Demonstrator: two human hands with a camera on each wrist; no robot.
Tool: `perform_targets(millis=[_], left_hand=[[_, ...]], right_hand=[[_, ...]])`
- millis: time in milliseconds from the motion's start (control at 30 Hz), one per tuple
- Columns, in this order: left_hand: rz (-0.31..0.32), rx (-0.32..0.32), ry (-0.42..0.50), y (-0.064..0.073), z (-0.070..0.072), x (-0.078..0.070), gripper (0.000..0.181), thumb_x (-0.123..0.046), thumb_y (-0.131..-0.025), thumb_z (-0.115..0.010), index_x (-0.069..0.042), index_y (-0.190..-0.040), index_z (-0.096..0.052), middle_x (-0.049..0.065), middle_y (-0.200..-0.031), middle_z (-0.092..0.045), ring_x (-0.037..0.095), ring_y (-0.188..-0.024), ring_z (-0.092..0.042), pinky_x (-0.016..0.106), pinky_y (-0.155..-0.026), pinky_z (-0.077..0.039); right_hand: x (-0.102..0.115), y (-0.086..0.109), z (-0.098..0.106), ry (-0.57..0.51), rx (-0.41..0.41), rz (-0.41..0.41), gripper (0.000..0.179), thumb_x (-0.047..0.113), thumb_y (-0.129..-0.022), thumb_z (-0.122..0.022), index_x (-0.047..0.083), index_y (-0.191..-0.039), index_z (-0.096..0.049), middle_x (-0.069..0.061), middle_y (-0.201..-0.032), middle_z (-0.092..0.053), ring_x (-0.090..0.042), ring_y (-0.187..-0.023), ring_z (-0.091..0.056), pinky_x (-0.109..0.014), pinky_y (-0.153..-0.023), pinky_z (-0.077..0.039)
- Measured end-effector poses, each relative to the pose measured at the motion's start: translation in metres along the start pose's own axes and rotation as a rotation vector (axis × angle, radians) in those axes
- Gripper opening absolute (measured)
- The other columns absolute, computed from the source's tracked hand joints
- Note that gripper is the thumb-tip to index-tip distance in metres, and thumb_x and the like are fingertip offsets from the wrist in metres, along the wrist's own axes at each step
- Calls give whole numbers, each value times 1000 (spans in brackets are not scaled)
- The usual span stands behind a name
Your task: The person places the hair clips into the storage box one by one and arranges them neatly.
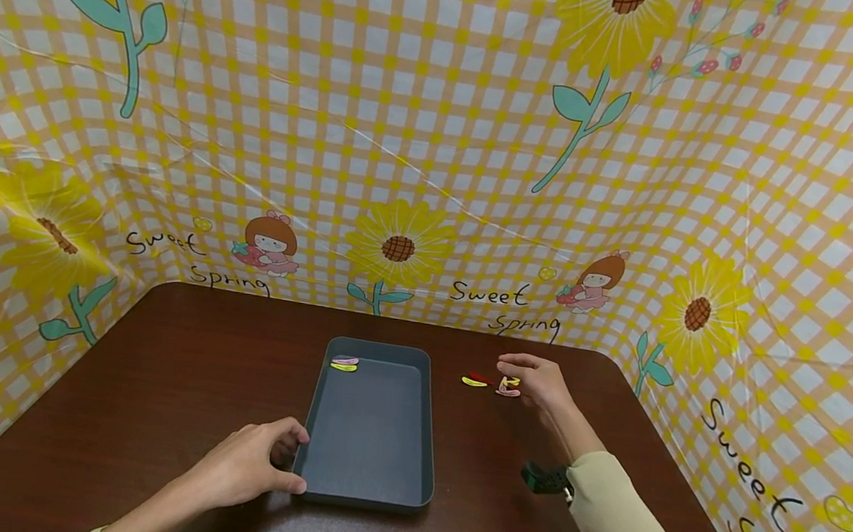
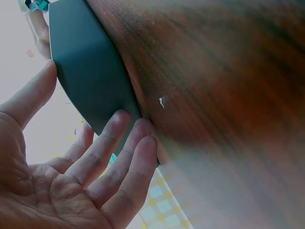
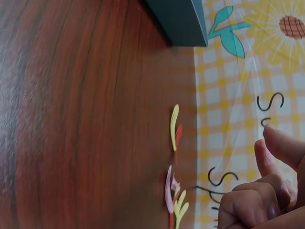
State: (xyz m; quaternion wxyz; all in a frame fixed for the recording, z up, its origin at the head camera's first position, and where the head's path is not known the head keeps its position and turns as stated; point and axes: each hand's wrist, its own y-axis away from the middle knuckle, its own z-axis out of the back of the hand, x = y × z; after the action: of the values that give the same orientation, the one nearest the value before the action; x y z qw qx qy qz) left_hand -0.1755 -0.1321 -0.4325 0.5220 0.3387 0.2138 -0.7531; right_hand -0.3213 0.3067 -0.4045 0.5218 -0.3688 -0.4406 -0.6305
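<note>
My left hand (image 1: 253, 463) rests against the left side of a dark grey rectangular tray (image 1: 430, 450), near its front corner. In the left wrist view, the thumb touches the tray's rim and several fairly straight fingers lie along its outer wall (image 2: 86, 57). Inside the tray, at the far left, lie a pink hair clip (image 1: 346, 361) and a yellow hair clip (image 1: 344, 368). My right hand (image 1: 541, 384) hovers over a small group of hair clips (image 1: 508, 393) right of the tray. Nothing shows between its thumb and index finger; the other fingers are bent.
Beside that group lie another yellow hair clip (image 1: 474, 382) and a red one (image 1: 479, 377). All stand on a dark brown wooden table (image 1: 200, 365). A checked sunflower cloth (image 1: 407, 131) hangs behind the table and along its sides.
</note>
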Motion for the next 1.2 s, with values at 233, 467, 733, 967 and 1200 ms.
perform_targets(millis=[233,467,733,967,1200], left_hand=[[1,-6,-8,0,0,0,54,-35,-74,-89,-15,-117,-63,-1,-103,-70,18,-94,-65,45,-78,-51],[-1,-3,-3,0,0,0,54,-35,-74,-89,-15,-117,-63,-1,-103,-70,18,-94,-65,44,-78,-51],[-2,0,2,0,0,0,54,-34,-74,-89,-15,-117,-63,0,-102,-70,18,-94,-65,44,-77,-51],[-5,-4,2,1,0,0,54,-34,-74,-89,-15,-117,-63,0,-102,-70,18,-94,-65,44,-78,-51],[1,-1,2,0,0,1,54,-35,-74,-89,-15,-117,-63,-1,-101,-70,17,-92,-65,44,-76,-51]], right_hand=[[-11,-1,11,-45,-13,-24,44,25,-96,-70,3,-133,-61,13,-50,-30,-6,-43,-21,-24,-44,-25],[-24,-5,17,-60,-38,-34,48,24,-97,-69,0,-136,-57,14,-51,-31,-5,-42,-22,-23,-43,-25],[-39,-8,22,-90,-67,-46,50,23,-96,-70,-3,-136,-57,12,-60,-44,-6,-43,-27,-23,-44,-28],[-53,-12,24,-106,-71,-69,47,18,-96,-69,-3,-136,-57,13,-58,-44,-4,-42,-26,-21,-42,-27],[-60,-14,25,-105,-80,-71,45,15,-94,-71,-4,-133,-59,12,-60,-46,-4,-43,-27,-21,-42,-27]])
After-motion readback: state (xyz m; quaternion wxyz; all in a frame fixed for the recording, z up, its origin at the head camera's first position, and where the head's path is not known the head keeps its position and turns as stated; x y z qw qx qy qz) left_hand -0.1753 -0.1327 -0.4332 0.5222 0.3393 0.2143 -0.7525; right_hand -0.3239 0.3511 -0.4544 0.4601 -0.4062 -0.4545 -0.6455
